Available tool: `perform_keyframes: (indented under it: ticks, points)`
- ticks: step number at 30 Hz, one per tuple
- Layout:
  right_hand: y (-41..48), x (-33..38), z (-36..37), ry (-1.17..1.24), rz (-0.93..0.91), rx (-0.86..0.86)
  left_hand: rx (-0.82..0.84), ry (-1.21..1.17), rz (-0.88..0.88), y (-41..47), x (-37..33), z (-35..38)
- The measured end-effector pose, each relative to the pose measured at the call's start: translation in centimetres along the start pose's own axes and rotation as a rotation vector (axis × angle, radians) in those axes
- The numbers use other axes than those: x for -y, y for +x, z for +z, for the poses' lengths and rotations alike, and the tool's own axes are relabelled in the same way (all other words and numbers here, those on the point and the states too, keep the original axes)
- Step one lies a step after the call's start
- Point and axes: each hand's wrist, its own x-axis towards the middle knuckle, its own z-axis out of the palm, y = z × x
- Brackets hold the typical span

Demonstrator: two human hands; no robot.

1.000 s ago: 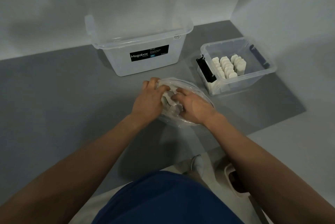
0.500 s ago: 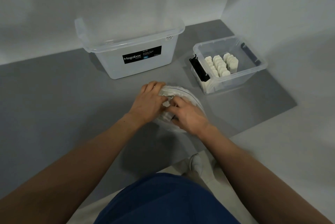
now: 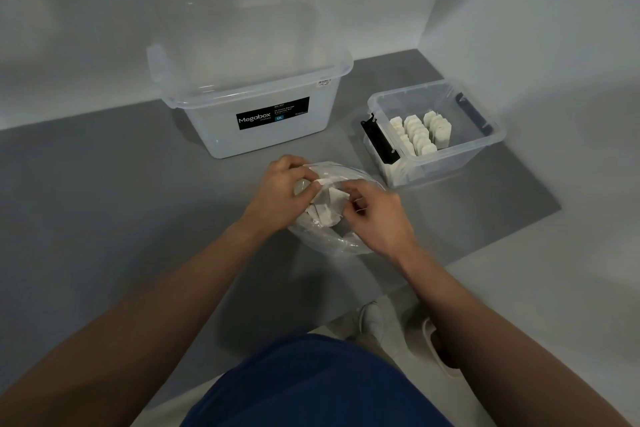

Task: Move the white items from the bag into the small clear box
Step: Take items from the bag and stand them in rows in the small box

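Observation:
A clear plastic bag lies on the grey tabletop in the middle of the view, with several white items inside its mouth. My left hand grips the bag's left rim, thumb against the white items. My right hand pinches the bag's right edge close to the white items; I cannot tell whether it also holds one. The small clear box stands to the right, holding rows of white items set upright.
A large clear Megabox tub stands behind the bag, near the back wall. A black latch hangs on the small box's left end. The grey mat ends at the right and front. My feet show below the table edge.
Both hands have stayed at the bag's mouth and pulled it wider, so more of the white items show. The view has shifted slightly.

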Motion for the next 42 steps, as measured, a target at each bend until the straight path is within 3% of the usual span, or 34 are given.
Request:
perform_keyframes:
  ticks: [9, 14, 22, 28, 32, 35, 42]
  points:
    - [0.3, 2.8, -3.4, 0.551, 0.098, -0.169, -0.151, -0.37, -0.114, 0.3, -3.6, -3.0]
    - [0.6, 5.1, -4.7, 0.938, 0.109, -0.245, -0.061, -0.642, -0.291, 0.8, -5.7, -3.4]
    - [0.8, 6.2, -3.5, 0.867, 0.223, -0.316, 0.051, -0.998, -0.333, 0.5, -8.2, -3.8]
    - [0.8, 5.2, -4.5, 0.648, 0.207, -0.145, -0.035, -0.725, -0.216, 1.2, -8.4, -3.8]
    - [2.1, 4.6, -7.3, 0.372, -0.008, -0.218, 0.013, -0.484, -0.068, 2.7, -8.7, -3.8]
    - [3.6, 3.6, -9.5, 0.285, -0.046, -0.192, 0.023, -0.491, -0.056, 3.9, -10.1, -3.6]
    - [4.7, 1.2, -12.6, 0.821, 0.128, -0.224, 0.099, -0.857, -0.364, 6.1, -13.0, -0.8]
